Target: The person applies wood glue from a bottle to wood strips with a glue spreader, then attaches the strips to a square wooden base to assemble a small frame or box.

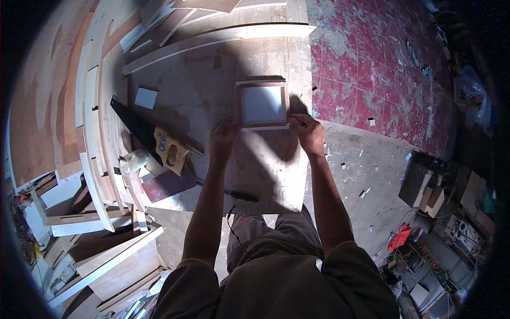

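Note:
A small square wooden frame (287, 101) with a white panel (260, 103) inside it lies over the workbench (223, 69), pale strips along its far and near sides. My left hand (225, 132) is closed at the frame's near left corner, fingertips right at its edge. At the near right corner, my right hand (310, 133) pinches the frame between thumb and fingers. Left of my left hand lies a handsaw (170, 150) with a yellowish handle and dark blade. Beyond it sits a small white rectangular piece (145, 98).
A long wooden strip (223, 42) crosses the bench's far part. Near its front edge lie a dark reddish block (169, 185) and a thin black tool (243, 196). Wood offcuts (117, 266) are piled at lower left. Worn red floor (382, 69) extends right of the bench.

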A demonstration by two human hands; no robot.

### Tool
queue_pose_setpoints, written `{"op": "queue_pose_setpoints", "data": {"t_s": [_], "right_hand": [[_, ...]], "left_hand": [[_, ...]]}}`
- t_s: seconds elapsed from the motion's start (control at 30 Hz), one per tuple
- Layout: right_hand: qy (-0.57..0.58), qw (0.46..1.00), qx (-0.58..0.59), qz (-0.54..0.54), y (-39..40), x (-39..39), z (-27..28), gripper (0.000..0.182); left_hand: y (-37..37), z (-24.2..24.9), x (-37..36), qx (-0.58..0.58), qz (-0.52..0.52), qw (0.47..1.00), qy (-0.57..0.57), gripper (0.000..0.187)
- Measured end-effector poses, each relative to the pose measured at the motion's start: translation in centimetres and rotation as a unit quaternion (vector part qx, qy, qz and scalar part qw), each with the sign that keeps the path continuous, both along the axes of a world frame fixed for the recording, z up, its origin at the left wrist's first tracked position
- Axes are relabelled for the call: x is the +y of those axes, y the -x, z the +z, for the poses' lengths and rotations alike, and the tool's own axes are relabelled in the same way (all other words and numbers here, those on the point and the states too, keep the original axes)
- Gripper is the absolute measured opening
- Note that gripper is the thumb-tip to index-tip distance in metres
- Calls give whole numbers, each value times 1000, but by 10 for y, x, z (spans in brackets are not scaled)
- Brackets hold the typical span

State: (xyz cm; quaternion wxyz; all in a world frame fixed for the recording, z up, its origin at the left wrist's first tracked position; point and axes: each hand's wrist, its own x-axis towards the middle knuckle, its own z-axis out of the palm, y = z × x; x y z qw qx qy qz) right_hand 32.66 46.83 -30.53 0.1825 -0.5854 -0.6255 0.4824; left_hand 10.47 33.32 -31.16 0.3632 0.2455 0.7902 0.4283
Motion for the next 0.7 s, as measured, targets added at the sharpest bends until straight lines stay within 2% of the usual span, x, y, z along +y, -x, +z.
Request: {"op": "queue_pose_setpoints", "data": {"t_s": [0.17, 0.23, 0.37, 0.7], "right_hand": [[-11, 1000, 14, 0, -1, -1, -4, 28], [-28, 999, 27, 0, 0, -2, -2, 28], [-24, 999, 20, -14, 2, -4, 4, 28], [-9, 1000, 19, -16, 3, -3, 5, 27]], "left_hand": [[0, 4, 1, 24, -12, 1000, -2, 25], [-2, 20, 5, 5, -14, 1000, -3, 26], [3, -8, -1, -37, -4, 999, -37, 27], [5, -12, 0, -34, -13, 999, -39, 25]]}}
